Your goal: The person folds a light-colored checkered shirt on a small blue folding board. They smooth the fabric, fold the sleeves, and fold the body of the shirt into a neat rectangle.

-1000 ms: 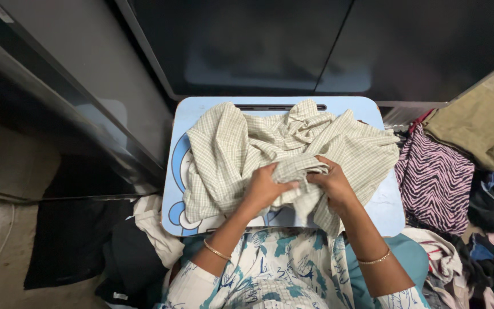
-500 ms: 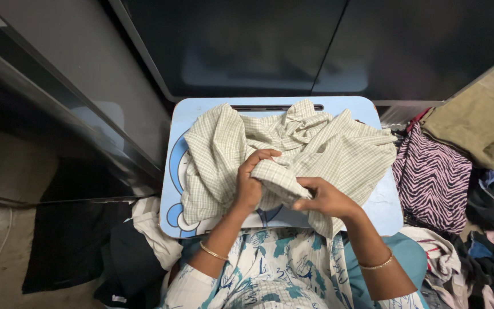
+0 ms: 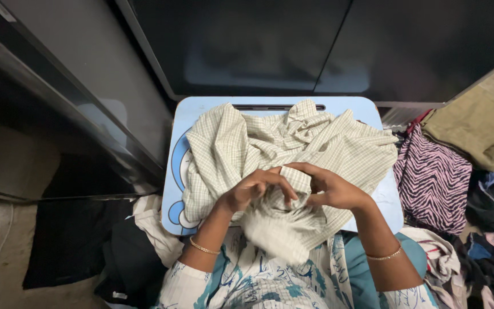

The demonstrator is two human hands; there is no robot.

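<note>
The checked shirt (image 3: 293, 149), pale cream with a fine grid, lies rumpled over the small blue lap table (image 3: 367, 109), and its near edge is bunched up and hanging off the table's front toward my lap. Nearest me I see my own patterned white-and-teal sleeves and a thin bangle on each wrist. Just above them my left hand (image 3: 253, 191) is curled over a gathered fold of the shirt, fingers closed on the cloth, and my right hand (image 3: 330, 189) pinches the same fold from the other side, thumb and fingertips meeting on the fabric. The two hands are almost touching, with the bunched cloth between and below them.

To handle this fold well, I judge that I should keep both grips on one layer only, draw the hands apart so the edge goes taut, and lay it flat on the bare part of the table instead of working in the air over my lap.

Beyond the hands the rest of the shirt spreads wide, covering most of the tabletop. To my right sits a heap of clothes, a pink zebra-striped garment (image 3: 433, 180) on top near the table and an olive cloth (image 3: 478, 129) further back. Dark cabinet doors (image 3: 315, 46) stand behind everything.
</note>
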